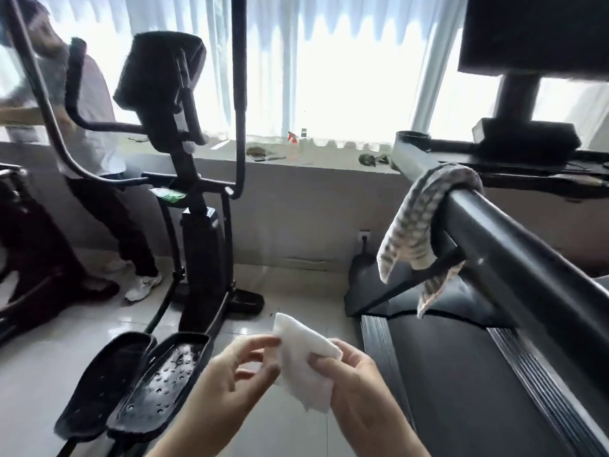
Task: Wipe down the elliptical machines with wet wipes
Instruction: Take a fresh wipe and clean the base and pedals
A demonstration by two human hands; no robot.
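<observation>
A white wet wipe is held in front of me, low in the middle of the view. My right hand grips its right side with curled fingers. My left hand pinches its left edge between thumb and fingertips. A black elliptical machine stands ahead on the left, its console up high and its two foot pedals just left of my hands. A green pack lies on the machine's small shelf.
A black treadmill fills the right side, with a patterned towel draped over its handrail. Another person stands at the far left by the window sill, which holds a spray bottle and small items. Tiled floor lies between the machines.
</observation>
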